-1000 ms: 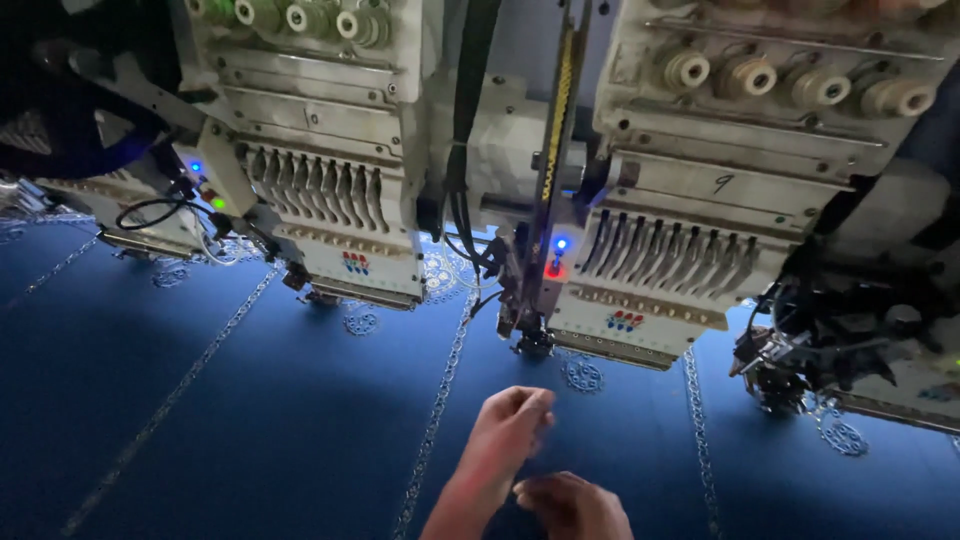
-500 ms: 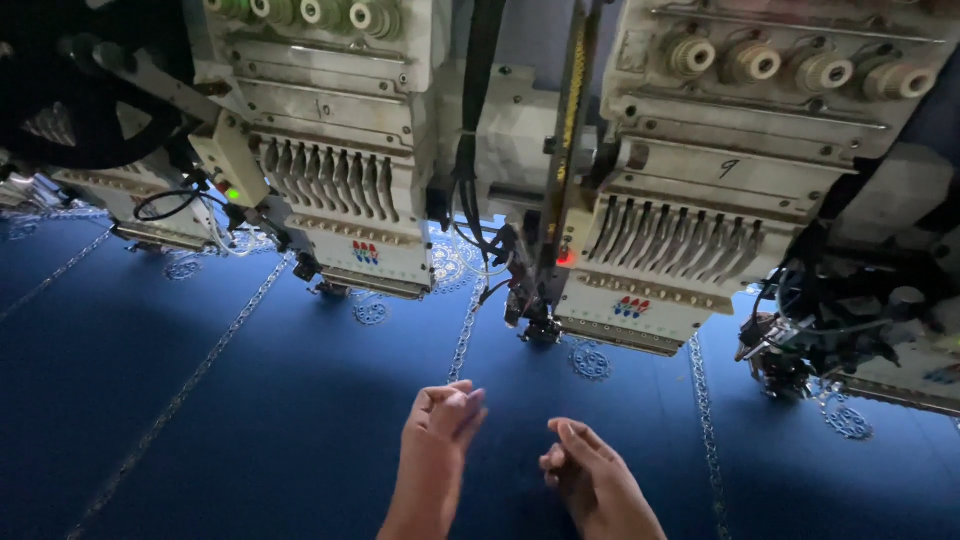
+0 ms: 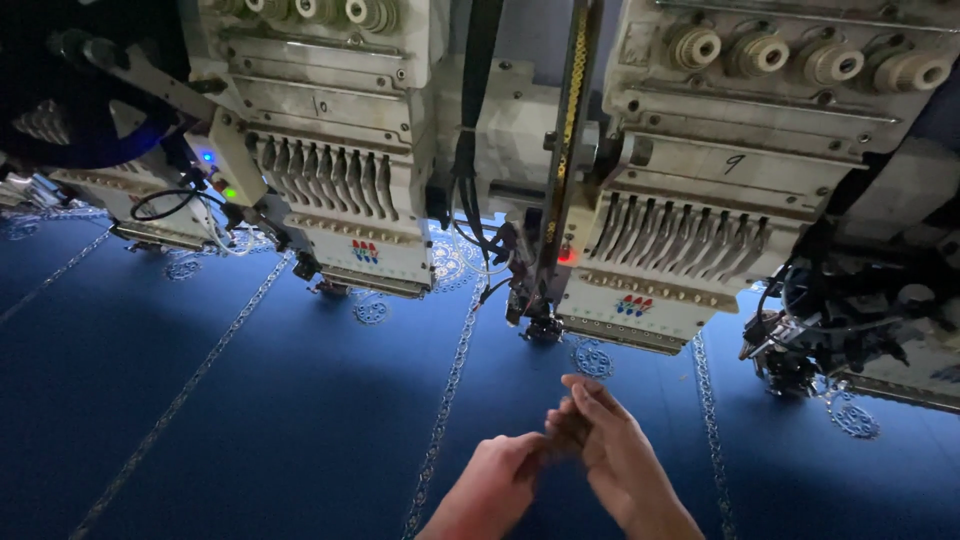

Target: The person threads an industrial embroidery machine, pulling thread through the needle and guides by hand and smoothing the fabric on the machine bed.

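My hands have drawn together since a moment ago; my left hand [image 3: 497, 478] and right hand [image 3: 610, 450] now touch fingertips above the blue fabric [image 3: 250, 420], pinching something too fine to tell, below the embroidery head [image 3: 690, 200].

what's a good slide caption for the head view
Two bare hands meet over blue embroidered fabric below multi-needle embroidery machine heads.

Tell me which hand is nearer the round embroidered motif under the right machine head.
Right. The right hand has fingertips just below the round motif; the left hand sits lower and further left, meeting the right hand over the blue fabric.
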